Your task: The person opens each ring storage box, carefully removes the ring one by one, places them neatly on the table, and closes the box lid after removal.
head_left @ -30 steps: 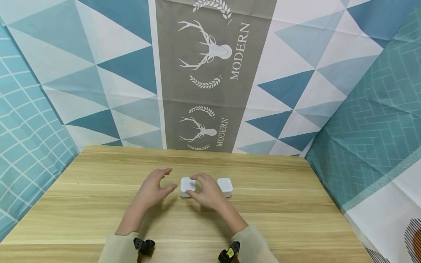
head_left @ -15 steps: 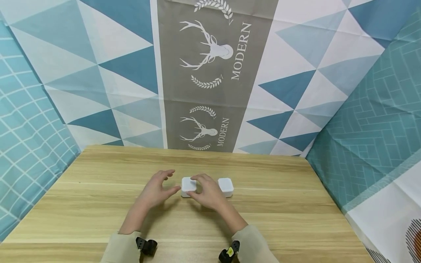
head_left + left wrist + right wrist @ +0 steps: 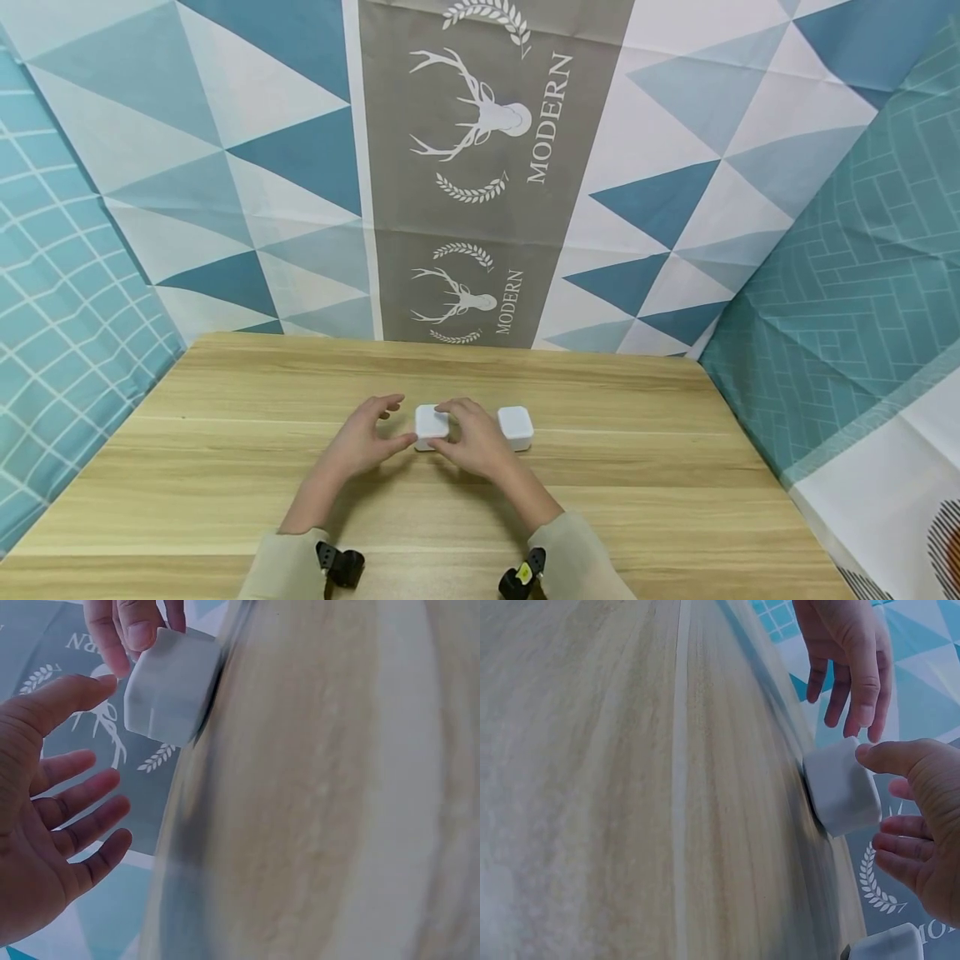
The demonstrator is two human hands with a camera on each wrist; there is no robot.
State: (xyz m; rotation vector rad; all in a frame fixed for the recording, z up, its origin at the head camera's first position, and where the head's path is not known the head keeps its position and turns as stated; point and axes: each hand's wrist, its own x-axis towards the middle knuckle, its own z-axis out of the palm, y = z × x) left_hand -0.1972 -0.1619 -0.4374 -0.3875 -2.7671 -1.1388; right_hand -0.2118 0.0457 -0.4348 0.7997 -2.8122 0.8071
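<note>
Left hand (image 3: 362,439), spread, has its thumb just beside the white square-topped block (image 3: 430,421); the nearer right hand (image 3: 474,439) straddles its right side, whether pinching I cannot tell.

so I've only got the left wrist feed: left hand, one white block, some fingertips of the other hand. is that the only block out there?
Observer: No. The head view shows a second white block, just to the right of the right hand.
Operator: are the two touching?
Observer: No. In the right wrist view there's a clear gap between the first block and that second one.
Operator: and are they up against the back edge?
Observer: No. In the head view, a strip of bare wooden table shows between both blocks and the back edge.
</note>
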